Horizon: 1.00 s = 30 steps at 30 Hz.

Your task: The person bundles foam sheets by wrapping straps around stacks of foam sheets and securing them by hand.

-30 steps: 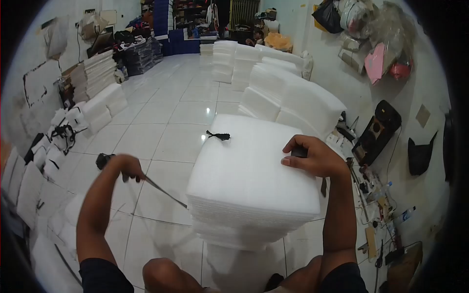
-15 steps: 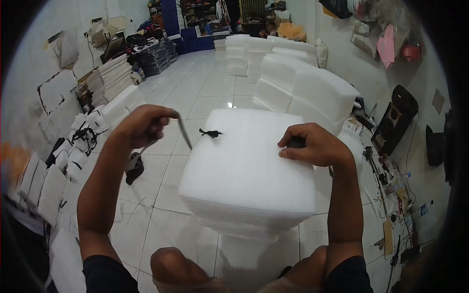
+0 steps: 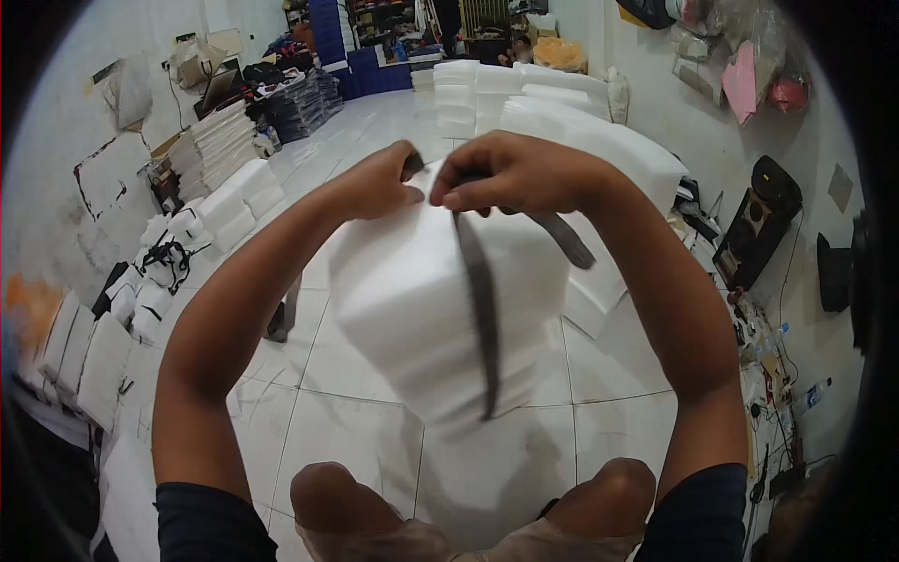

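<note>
A stack of white foam sheets (image 3: 403, 290), blurred and tilted, stands in front of my knees. Over its far top edge my right hand (image 3: 501, 173) is closed on a dark grey strap (image 3: 482, 318), which hangs down over the stack's near side. Another length of strap sticks out to the right below that wrist. My left hand (image 3: 389, 183) is just left of the right one, with its fingers curled round a piece of the dark strap. Partly behind my left forearm, a dark object (image 3: 278, 323) hangs from a grey strap.
More white foam stacks (image 3: 609, 150) stand behind on the tiled floor (image 3: 361, 361). Foam pieces and piled sheets (image 3: 225, 136) line the left wall. A black speaker (image 3: 758, 225), tools and a bottle (image 3: 813, 393) lie along the right wall. A person sits far back.
Both hands have come together over the stack's far edge, the left moving right and the right moving left. The stack has tilted, and strap now hangs down its near side.
</note>
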Motion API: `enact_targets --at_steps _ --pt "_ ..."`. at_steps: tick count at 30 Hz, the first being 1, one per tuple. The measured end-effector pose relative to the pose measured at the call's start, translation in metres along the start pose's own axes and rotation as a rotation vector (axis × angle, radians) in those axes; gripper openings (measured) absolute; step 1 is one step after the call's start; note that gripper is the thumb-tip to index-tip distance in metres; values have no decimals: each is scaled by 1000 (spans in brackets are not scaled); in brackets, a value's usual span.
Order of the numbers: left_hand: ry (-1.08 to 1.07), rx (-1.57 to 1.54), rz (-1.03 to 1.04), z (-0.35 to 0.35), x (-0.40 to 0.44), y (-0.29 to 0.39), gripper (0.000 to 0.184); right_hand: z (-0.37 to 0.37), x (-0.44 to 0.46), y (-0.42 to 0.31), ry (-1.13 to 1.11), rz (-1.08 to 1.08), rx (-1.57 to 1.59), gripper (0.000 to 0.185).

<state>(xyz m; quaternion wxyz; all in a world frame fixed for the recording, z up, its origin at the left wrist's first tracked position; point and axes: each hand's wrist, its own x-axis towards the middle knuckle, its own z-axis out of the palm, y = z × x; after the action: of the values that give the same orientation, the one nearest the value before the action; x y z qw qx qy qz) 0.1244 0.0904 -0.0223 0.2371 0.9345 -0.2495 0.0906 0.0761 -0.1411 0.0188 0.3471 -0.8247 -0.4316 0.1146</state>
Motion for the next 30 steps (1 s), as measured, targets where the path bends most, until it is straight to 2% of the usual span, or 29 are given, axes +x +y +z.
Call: enact_targets --at_steps 1,2,3,5,6,7,9,10,11,13,15,17,18,19,21,23,25,27,29,30 --pt "-20 -6 73 1 6 -3 45 3 6 -2 -47 -7 22 21" --pt "-51 25 215 12 15 -12 41 12 16 12 -28 -111 -85 18" --pt "-31 145 265 19 6 3 35 23 25 28 -7 -217 -188 16" --pt "22 179 398 61 5 -19 29 39 26 51 52 -191 -282 14" --pt "102 140 80 62 -5 -4 21 43 22 64 128 -159 -248 14" --pt "103 140 80 61 -13 0 21 46 18 75 201 -125 -217 15" --pt "205 154 -72 63 -22 1 19 48 15 93 275 -55 -161 18" --pt "286 176 -15 68 -27 1 23 51 14 100 340 16 -100 20" --pt "273 168 -24 72 -28 2 23 53 15 107 332 27 -89 20" --pt "290 269 -112 72 -30 16 25 53 21 106 422 113 -35 26" --pt "275 148 -213 69 -27 17 34 56 28 114 498 75 -138 27" --pt "214 107 -172 65 -29 20 40 56 36 120 558 56 -253 31" --pt "215 198 -98 67 -33 27 33 57 37 119 565 69 -248 31" --pt "205 198 -89 71 -28 22 33 56 40 115 566 123 -266 34" --pt "232 296 75 73 -22 9 28 59 44 113 579 187 -272 39" --pt "199 313 84 72 -19 6 24 60 46 116 626 181 -294 39" --pt "232 90 -24 70 -19 5 27 59 34 109 636 178 -216 39" --pt "294 -109 -42 59 -31 -3 28 57 17 112 951 -142 195 34" --pt "425 -204 -10 39 -51 -15 27 51 -26 123 1157 -229 108 40" --pt "429 -304 -214 21 -68 -3 33 56 -56 132 1120 -120 79 41"
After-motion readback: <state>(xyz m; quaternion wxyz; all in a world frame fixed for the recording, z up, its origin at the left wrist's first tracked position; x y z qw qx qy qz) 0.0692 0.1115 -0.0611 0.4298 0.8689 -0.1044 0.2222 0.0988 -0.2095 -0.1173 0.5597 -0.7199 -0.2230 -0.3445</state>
